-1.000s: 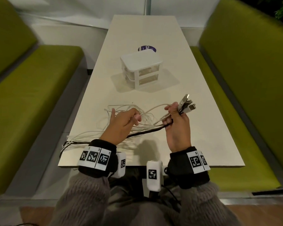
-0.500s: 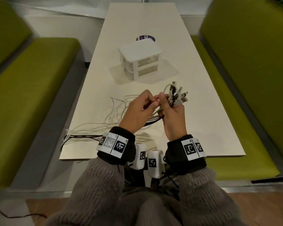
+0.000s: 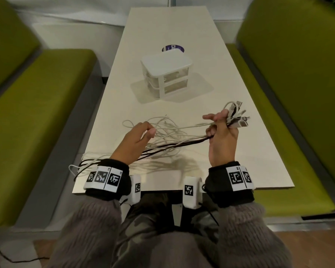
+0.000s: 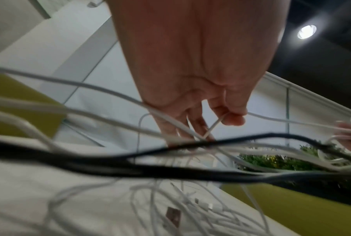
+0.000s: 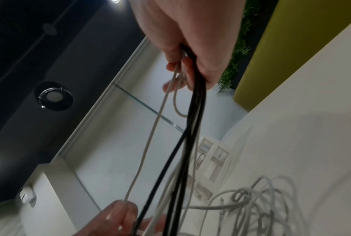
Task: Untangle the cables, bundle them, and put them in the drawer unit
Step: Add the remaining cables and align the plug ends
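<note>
Several white and black cables [image 3: 168,136] lie tangled across the near half of the white table [image 3: 240,151]. My right hand [image 3: 221,128] is raised at the right and grips a bundle of cable ends, whose plugs [image 3: 238,118] stick out beyond the fingers. In the right wrist view black and white cables [image 5: 192,102] run down from that fist. My left hand [image 3: 141,136] hovers over the tangle and pinches one white cable [image 4: 217,126] between thumb and fingers. The white drawer unit [image 3: 166,71], two drawers shut, stands farther back in the middle.
A dark round sticker [image 3: 173,48] lies on the table behind the drawer unit. Green benches [image 3: 33,105] flank the table on both sides. Some cable loops [image 3: 79,167] hang over the table's near left corner.
My hands, together half a second ago, have moved apart. The right hand carried the plug bundle to the right; the left hand drew back left along a white cable.
</note>
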`<action>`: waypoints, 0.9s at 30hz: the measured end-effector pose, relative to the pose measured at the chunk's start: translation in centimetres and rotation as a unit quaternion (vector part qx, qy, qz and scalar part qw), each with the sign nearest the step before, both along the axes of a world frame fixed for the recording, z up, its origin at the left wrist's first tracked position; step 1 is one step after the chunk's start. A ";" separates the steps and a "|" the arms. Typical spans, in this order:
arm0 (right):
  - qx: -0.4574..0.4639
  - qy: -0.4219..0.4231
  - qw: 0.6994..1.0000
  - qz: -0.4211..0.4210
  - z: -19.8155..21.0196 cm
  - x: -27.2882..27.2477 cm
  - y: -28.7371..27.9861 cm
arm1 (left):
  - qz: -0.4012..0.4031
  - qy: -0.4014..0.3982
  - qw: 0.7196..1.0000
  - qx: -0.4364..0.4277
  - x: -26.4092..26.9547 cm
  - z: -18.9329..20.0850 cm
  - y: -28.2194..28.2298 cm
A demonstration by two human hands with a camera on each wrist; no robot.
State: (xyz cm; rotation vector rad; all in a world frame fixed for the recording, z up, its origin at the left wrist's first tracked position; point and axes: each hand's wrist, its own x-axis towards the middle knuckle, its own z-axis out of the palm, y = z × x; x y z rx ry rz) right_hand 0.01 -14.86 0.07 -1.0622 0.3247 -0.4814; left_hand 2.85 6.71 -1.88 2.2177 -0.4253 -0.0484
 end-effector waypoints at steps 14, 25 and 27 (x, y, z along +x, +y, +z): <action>-0.186 0.011 0.982 0.032 0.8 -0.3 -0.4 | -0.003 -0.030 0.999 -0.043 0.8 1.7 -3.9; -0.287 0.037 0.945 0.149 0.8 -0.4 -1.0 | -0.130 0.011 0.990 0.044 2.3 5.1 -6.5; -0.225 0.022 0.970 0.091 1.2 -0.3 -0.9 | -0.149 0.045 0.979 0.131 3.5 5.0 -5.8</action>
